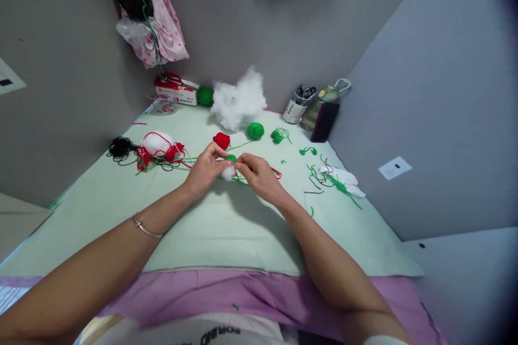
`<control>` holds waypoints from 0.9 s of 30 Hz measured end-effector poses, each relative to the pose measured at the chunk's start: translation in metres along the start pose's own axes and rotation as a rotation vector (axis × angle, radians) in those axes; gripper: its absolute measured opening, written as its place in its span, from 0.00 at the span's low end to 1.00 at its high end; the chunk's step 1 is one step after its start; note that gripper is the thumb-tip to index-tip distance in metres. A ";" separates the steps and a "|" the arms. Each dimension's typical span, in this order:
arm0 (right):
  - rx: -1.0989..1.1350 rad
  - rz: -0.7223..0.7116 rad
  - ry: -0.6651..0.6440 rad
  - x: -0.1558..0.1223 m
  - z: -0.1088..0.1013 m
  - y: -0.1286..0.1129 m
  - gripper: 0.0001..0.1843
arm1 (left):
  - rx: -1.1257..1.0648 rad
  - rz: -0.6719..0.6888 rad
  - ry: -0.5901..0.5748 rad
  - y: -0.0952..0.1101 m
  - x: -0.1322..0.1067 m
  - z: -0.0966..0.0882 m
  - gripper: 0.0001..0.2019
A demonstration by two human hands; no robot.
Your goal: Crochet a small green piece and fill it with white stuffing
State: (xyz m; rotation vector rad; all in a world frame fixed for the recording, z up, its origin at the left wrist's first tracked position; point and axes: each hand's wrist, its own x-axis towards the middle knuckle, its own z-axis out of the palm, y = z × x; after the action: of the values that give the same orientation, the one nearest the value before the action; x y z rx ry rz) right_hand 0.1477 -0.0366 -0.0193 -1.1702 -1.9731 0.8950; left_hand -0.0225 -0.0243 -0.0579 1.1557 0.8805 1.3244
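Observation:
Over the middle of the table, my left hand (205, 170) pinches a small green crocheted piece (231, 158) between thumb and fingers. A white tuft of stuffing (229, 173) sticks out of its lower side. My right hand (257, 173) is closed at the piece's right edge, thumb and forefinger pressed together on it; the fingertips are partly hidden. Just beyond my left fingers lies a red crocheted piece (221, 140). An orange stitch marker or clip (277, 173) shows beside my right hand, and green yarn runs beneath both hands.
A heap of white stuffing (238, 101) stands at the back, near a green yarn ball (255, 131). Left are white yarn (157, 144) and black yarn (121, 147); right are yarn scraps (338, 180), a phone (325, 122) and a pen cup (296, 108). Scissors (178, 81) rest on a box.

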 end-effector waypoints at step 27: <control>0.097 0.088 -0.004 0.003 0.002 0.007 0.15 | -0.038 -0.078 -0.030 -0.002 -0.003 0.006 0.20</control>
State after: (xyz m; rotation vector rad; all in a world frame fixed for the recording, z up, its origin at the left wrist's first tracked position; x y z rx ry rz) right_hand 0.1479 -0.0313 -0.0256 -1.2081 -1.8710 1.0274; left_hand -0.0165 -0.0280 -0.0586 1.0986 0.8670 1.2522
